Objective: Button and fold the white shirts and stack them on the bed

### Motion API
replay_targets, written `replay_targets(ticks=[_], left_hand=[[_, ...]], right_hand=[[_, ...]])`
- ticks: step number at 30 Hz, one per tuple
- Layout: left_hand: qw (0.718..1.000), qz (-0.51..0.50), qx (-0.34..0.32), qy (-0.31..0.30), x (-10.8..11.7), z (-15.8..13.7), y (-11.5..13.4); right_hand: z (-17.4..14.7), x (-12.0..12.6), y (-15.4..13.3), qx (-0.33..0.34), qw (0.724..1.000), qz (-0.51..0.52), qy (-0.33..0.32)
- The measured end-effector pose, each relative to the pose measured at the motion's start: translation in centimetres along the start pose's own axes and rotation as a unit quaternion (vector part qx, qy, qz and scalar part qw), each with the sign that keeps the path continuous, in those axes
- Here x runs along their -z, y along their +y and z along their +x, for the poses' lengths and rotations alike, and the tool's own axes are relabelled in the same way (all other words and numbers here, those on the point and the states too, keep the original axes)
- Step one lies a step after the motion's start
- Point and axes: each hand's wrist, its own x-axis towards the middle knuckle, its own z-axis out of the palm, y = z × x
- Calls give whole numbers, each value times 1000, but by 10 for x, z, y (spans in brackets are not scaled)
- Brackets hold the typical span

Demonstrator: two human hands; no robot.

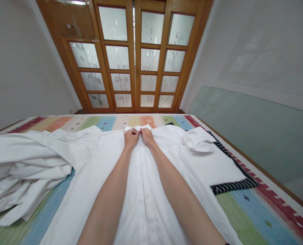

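The left hand (131, 137) and the right hand (146, 136) meet at the neck of a white shirt (138, 183). On each hand, thumb and fingers are pinched together on the shirt front just below the collar (147, 126); whether a button sits between the fingertips is too small to tell. Both forearms extend forward over the shirt, with the placket (142, 217) running between them.

The shirt lies spread on a striped cover (253, 211), front side up. Beyond the collar, a strip of cover shows up to the far edge, giving room ahead of the hands. To the left, a heap (31, 163) of crumpled white cloth adjoins the shirt at the shoulder; nearer the body, a wedge of cover separates the two. To the right, a crumpled fold (198, 141) rests above a flat white flap (224, 166). Black cloth (233, 186) with thin white stripes projects past the flap's edges. Cover shows between the black cloth and the right edge.

Past that edge, a pale green board (256, 129) stands along the wall (276, 51). Wood-framed glass doors (136, 68) stand beyond the far edge.
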Motion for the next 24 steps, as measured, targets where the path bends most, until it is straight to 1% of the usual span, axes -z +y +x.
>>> replay_targets(ticks=[6, 14, 24], left_hand=[[1000, -4, 9, -3, 2, 2, -2], [1000, -13, 2, -7, 3, 2, -5], [999, -14, -44, -2, 1, 5, -10]], right_hand=[[0, -2, 0, -8, 999, 26, 27], [0, -3, -1, 3, 999, 5, 41], [-1, -1, 0, 9, 999, 12, 34]])
